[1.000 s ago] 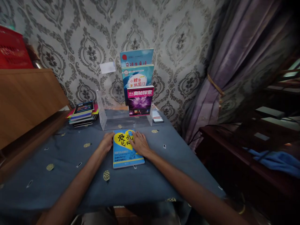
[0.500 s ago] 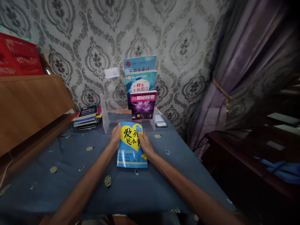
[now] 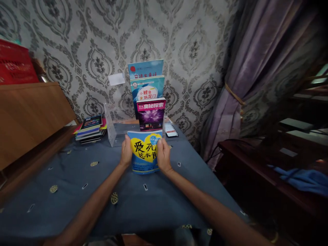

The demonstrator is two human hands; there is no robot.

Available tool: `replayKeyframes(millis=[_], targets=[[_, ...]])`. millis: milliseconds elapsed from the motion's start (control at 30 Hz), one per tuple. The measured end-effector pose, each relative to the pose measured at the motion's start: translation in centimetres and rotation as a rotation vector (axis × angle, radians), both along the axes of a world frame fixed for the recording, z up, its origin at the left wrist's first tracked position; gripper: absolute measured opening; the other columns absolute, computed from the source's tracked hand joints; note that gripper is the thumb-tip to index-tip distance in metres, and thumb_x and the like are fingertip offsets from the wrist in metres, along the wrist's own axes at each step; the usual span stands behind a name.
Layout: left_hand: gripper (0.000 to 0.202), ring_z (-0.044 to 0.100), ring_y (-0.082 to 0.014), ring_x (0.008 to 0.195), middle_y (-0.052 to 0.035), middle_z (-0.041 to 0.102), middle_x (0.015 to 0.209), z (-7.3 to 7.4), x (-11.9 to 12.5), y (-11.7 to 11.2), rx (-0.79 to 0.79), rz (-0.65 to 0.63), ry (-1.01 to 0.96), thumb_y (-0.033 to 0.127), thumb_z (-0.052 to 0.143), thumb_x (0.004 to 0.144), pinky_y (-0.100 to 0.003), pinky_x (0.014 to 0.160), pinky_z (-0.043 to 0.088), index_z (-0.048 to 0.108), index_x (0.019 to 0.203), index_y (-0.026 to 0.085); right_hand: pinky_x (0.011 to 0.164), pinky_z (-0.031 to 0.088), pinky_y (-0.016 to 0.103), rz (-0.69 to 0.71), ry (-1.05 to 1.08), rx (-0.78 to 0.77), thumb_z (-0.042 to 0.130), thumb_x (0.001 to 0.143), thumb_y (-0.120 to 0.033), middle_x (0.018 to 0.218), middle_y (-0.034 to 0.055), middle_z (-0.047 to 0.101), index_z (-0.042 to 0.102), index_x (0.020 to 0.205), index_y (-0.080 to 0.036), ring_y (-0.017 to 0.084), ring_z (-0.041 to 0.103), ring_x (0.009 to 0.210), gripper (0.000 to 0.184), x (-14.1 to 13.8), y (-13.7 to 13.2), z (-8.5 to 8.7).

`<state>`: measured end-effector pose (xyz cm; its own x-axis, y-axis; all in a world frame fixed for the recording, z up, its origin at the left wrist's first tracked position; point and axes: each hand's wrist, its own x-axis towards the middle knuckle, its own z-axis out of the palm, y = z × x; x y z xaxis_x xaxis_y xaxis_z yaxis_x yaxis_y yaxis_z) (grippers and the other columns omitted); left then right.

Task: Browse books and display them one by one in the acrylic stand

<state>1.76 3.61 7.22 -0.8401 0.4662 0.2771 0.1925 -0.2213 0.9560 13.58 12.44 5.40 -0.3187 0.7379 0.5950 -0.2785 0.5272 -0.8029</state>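
A blue book with a yellow heart on its cover [image 3: 143, 162] is held upright, slightly bowed, in front of a clear acrylic stand [image 3: 110, 128]. My left hand [image 3: 126, 152] grips its left edge, and my right hand [image 3: 163, 153] is closed on the right edge with the thumb over the cover. Just behind it, a purple-and-pink book [image 3: 151, 116] leans in the stand's right part. Further back are a teal book [image 3: 147, 89] and a taller light-blue book [image 3: 146, 66], their lower parts covered. The stand's lower front is partly hidden by the held book.
At the left of the blue tablecloth [image 3: 102, 188] lies a stack of books and magazines [image 3: 91, 130]. A pale printed item [image 3: 170, 127] sits right of the stand. A wooden cabinet [image 3: 33, 116] borders the left, and a purple curtain [image 3: 246, 68] hangs at the right.
Both hands have brought the blue book closer to the stand and tipped it more upright. My right hand now grips its right edge. The view has shifted slightly to the right.
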Motion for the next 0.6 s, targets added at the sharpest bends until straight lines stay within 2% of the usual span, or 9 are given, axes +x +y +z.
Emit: replayKeyframes(millis=[67, 167, 267, 367, 467, 533, 600], targets=[[0.056, 0.067, -0.0244, 0.093, -0.0068, 0.073, 0.085, 0.2, 0.2, -0.5, -0.017, 0.022, 0.026, 0.069, 0.046, 0.089, -0.031, 0.081, 0.054, 0.067, 0.080, 0.019, 0.062, 0.037, 0.028, 0.017, -0.018, -0.004, 0.032, 0.097, -0.057, 0.067, -0.0030, 0.042, 0.039, 0.074, -0.025, 0.016, 0.042, 0.064, 0.040, 0.5, -0.1, -0.1], [0.060, 0.065, -0.0226, 0.083, -0.0058, 0.070, 0.076, 0.9, 0.4, -2.0, -0.105, -0.068, 0.105, 0.074, 0.045, 0.086, -0.030, 0.075, 0.052, 0.065, 0.071, 0.019, 0.064, 0.040, 0.030, 0.049, -0.092, 0.016, 0.033, 0.097, -0.055, 0.069, -0.0009, 0.048, 0.044, 0.076, -0.025, 0.018, 0.046, 0.067, 0.039, 1.9, 0.0, 0.3], [0.059, 0.060, -0.0204, 0.072, -0.0040, 0.065, 0.068, 2.2, 0.8, -4.3, -0.206, -0.147, 0.201, 0.074, 0.048, 0.084, -0.029, 0.068, 0.051, 0.061, 0.064, 0.019, 0.065, 0.044, 0.032, 0.117, -0.234, 0.053, 0.033, 0.097, -0.056, 0.067, 0.0004, 0.052, 0.048, 0.074, -0.024, 0.019, 0.051, 0.067, 0.042, 3.8, 0.5, 0.9], [0.051, 0.056, -0.0182, 0.065, -0.0022, 0.061, 0.064, 3.7, 1.5, -6.3, -0.302, -0.197, 0.247, 0.066, 0.055, 0.084, -0.027, 0.061, 0.050, 0.061, 0.062, 0.020, 0.062, 0.046, 0.031, 0.207, -0.352, 0.084, 0.039, 0.095, -0.059, 0.061, 0.0002, 0.054, 0.052, 0.070, -0.024, 0.019, 0.053, 0.063, 0.045, 5.7, 1.0, 1.8], [0.042, 0.059, -0.0192, 0.071, -0.0043, 0.067, 0.077, 4.6, 2.1, -7.3, -0.370, -0.341, 0.167, 0.060, 0.059, 0.084, -0.026, 0.056, 0.053, 0.067, 0.076, 0.020, 0.051, 0.048, 0.028, 0.339, -0.371, 0.037, 0.047, 0.091, -0.062, 0.061, -0.0001, 0.055, 0.056, 0.067, -0.023, 0.017, 0.053, 0.058, 0.047, 7.0, 1.1, 2.9], [0.043, 0.063, -0.0224, 0.082, -0.0077, 0.070, 0.095, 4.6, 2.2, -7.2, -0.367, -0.425, 0.090, 0.062, 0.059, 0.083, -0.026, 0.054, 0.055, 0.069, 0.090, 0.020, 0.048, 0.050, 0.027, 0.437, -0.360, -0.063, 0.050, 0.089, -0.064, 0.068, 0.0010, 0.059, 0.060, 0.071, -0.022, 0.017, 0.056, 0.062, 0.046, 7.4, 0.9, 3.4], [0.046, 0.064, -0.0251, 0.090, -0.0105, 0.070, 0.105, 4.6, 2.0, -6.6, -0.343, -0.452, 0.053, 0.062, 0.059, 0.083, -0.027, 0.053, 0.057, 0.069, 0.098, 0.020, 0.049, 0.055, 0.029, 0.495, -0.352, -0.156, 0.051, 0.087, -0.065, 0.077, 0.0032, 0.062, 0.063, 0.078, -0.021, 0.019, 0.060, 0.070, 0.046, 7.3, 1.0, 3.8]])
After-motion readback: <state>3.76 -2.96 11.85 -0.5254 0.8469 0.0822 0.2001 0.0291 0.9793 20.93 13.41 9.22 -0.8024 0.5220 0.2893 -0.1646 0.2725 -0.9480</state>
